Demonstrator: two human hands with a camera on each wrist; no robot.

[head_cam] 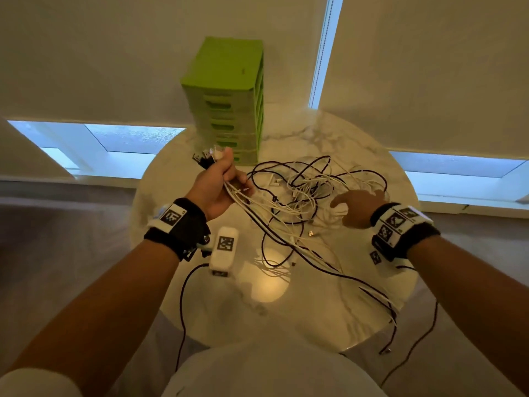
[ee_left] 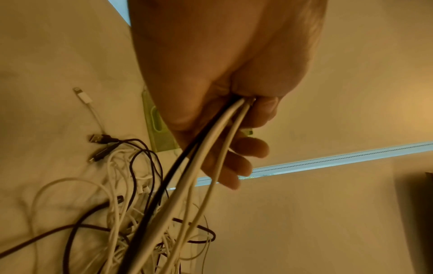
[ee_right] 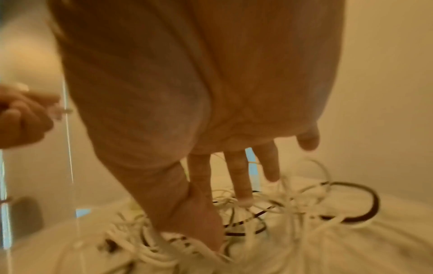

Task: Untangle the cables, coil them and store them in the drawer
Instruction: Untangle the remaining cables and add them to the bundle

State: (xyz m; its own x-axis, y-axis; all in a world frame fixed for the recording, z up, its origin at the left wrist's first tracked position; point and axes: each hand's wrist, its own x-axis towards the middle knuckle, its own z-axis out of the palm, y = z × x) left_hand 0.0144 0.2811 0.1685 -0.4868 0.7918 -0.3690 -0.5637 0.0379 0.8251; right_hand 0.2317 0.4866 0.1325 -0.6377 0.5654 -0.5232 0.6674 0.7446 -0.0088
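From the head camera, a round marble table [head_cam: 286, 310] fills the middle, its veined, glossy top bare toward the near rim and the left side. At the far edge a green drawer tower [head_cam: 226, 101] stands upright against the blinds, its slotted drawers all pushed in. The tangled cables [head_cam: 303, 193], thin white cords mixed with dark ones, sprawl over the far right of the tabletop, and several strands run down across the near right rim and hang off it. The left hand [head_cam: 217, 187] is raised above the table just in front of the tower, fist curled round a bundle of cable ends whose plugs stick out above the thumb. The right hand [head_cam: 357, 207] spreads flat, fingers straight, over the right part of the heap.

In the left wrist view, the left hand [ee_left: 211, 83] grips smooth white cords and one dark cord, which fall from the fist to the heap [ee_left: 131, 213] below. A white plug and two dark USB plugs lie loose on the marble left of it.

The right wrist view is blurred: the right hand [ee_right: 199, 111] hangs with fingers apart and extended, fingertips [ee_right: 243, 198] touching the white loops [ee_right: 293, 209]; it grips nothing.
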